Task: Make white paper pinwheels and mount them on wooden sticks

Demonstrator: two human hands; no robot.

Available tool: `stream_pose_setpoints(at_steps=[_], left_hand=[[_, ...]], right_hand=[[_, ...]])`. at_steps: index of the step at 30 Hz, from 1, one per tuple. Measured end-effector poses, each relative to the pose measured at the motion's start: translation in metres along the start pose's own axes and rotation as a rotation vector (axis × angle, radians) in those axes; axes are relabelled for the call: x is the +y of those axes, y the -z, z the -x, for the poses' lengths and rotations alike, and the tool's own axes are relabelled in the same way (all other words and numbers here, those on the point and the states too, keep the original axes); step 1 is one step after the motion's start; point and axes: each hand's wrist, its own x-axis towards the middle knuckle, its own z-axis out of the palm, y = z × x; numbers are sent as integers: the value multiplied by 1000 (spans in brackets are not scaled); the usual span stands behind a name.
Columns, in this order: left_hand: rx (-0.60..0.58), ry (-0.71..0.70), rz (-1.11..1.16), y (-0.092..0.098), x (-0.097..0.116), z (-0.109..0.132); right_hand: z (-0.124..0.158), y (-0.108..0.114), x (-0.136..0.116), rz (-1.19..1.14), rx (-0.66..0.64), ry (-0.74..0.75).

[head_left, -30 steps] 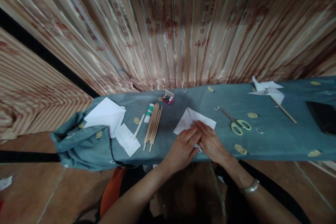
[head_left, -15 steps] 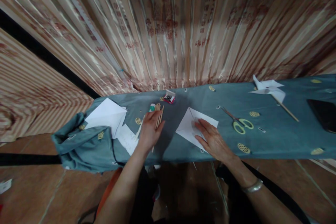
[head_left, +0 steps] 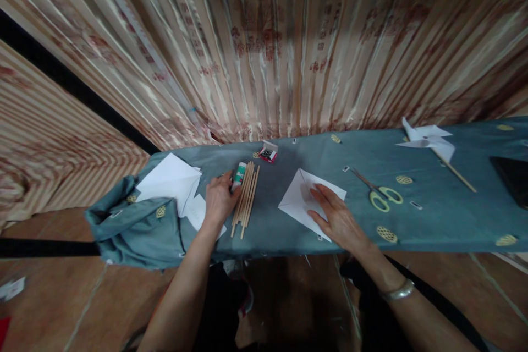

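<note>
My left hand (head_left: 219, 193) is curled just left of a green-and-white glue stick (head_left: 239, 175), its thumb close to the stick's lower end. Whatever lies within those fingers is hidden. Beside the glue stick lies a bundle of thin wooden sticks (head_left: 247, 198). My right hand (head_left: 336, 217) rests on a square white paper (head_left: 295, 198) with crease lines, fingers spread and lying flat. Partly beneath my left wrist is a smaller white sheet (head_left: 196, 212).
A stack of white paper (head_left: 169, 179) lies left, near bunched cloth (head_left: 136, 231). A small open box of pins (head_left: 268, 152) sits at the back. Rightward are green-handled scissors (head_left: 379, 193), a paper pinwheel on a stick (head_left: 429, 137) and a dark flat object (head_left: 511, 176).
My left hand has moved left off the wooden sticks, uncovering them and the glue stick. My right hand stays on the square paper. The view has shifted slightly.
</note>
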Motion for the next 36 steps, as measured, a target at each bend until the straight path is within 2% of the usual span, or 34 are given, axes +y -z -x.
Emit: stream_pose_setpoints(at_steps=[4,8,11,13,16,18,20,23,27,31,36], left_hand=[[12,19,5,1,-1,-1],[103,54,103,5,-6,-4],[172,117,334,12,-2,-4],[193,160,565,16,12,0],[92,99,922,19,49,17],[-53,64,1129,17,77,33],[-193,20,1245,13,100,47],[-330,-15,1297,5,121,59],[-381,-2,1300,1,128,60],[-324,-27,1163,4,123,52],[-140,-212,827,-4,102,32]], right_hand=[[-2,1,-1,10,13,6],[-6,4,-5,-37,50,-26],[-9,8,-15,-173,92,-102],[-12,12,-26,-349,88,-202],[-17,18,-40,-778,14,-435],[-19,22,-46,-1099,-33,-582],[-19,27,-49,-1377,-60,-673],[-18,32,-51,-1643,-60,-756],[-18,37,-48,-1736,20,-859],[-23,43,-33,-1871,167,-975],[-27,52,-10,-2052,104,-1008]])
